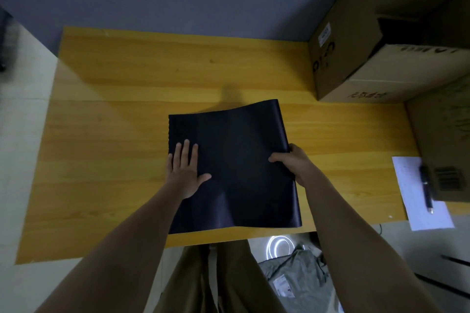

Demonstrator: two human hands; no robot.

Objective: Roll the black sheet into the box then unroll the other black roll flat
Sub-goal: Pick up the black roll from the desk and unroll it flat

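Observation:
A black sheet (236, 160) lies spread out near the front edge of the wooden table (114, 109), its right side slightly raised. My left hand (187, 170) rests palm down on the sheet's left part, fingers apart. My right hand (292, 162) pinches the sheet's right edge, thumb on top and fingers underneath. An open cardboard box (356, 58) stands at the table's back right, with something dark inside its opening. I cannot make out a separate black roll.
A second cardboard box (442, 134) stands at the right edge. Beside it a white paper (412, 185) with a pen (426, 188) on it overhangs the table's front. Below the table lie a grey bag (297, 277) and my legs.

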